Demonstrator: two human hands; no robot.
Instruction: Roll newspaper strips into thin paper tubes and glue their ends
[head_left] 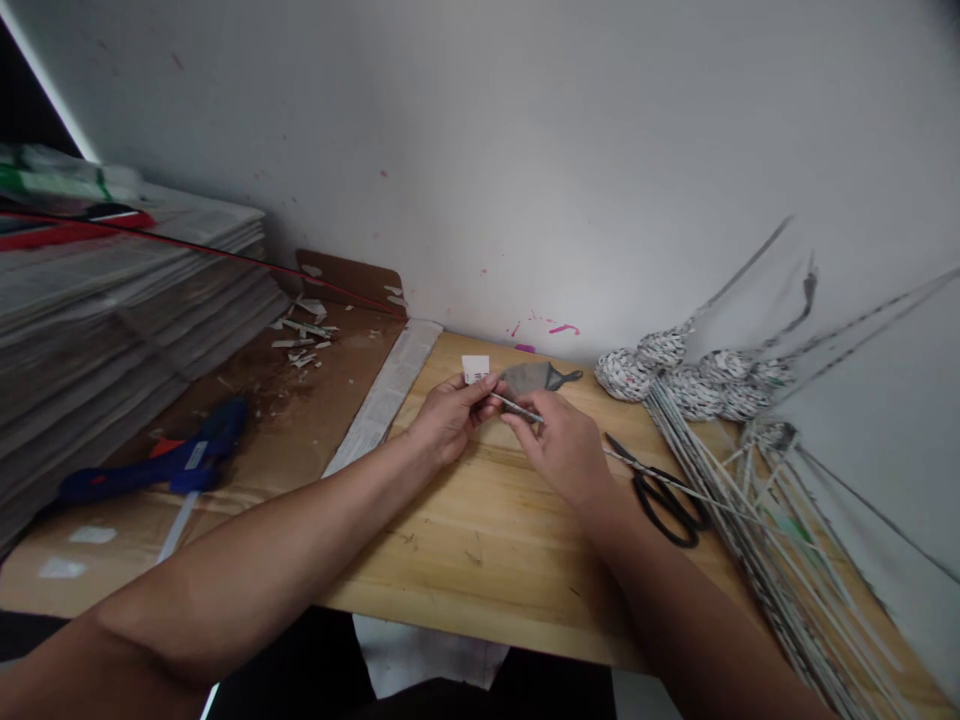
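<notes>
My left hand [457, 412] is closed in a pinch on a thin rolled paper tube [517, 407]. A small white piece of printed paper [475, 367] stands up above its fingers. Just right of it, my right hand [559, 440] pinches the same tube between thumb and fingers. A thin printed paper stick [660, 473] shows beyond the right wrist, slanting toward the right; whether it is the same tube is hidden by the hand. Behind the hands lies a grey scraper-like tool [529, 377] with a dark handle. Black-handled scissors [671, 505] lie right of my right hand.
Newspaper-woven balls [694, 390] stand against the wall, above a bundle of paper sticks [739, 535]. On the left are a blue tool like a glue gun [199, 455], paper scraps [304, 335] on cardboard [356, 350], and a tall newspaper stack [135, 340].
</notes>
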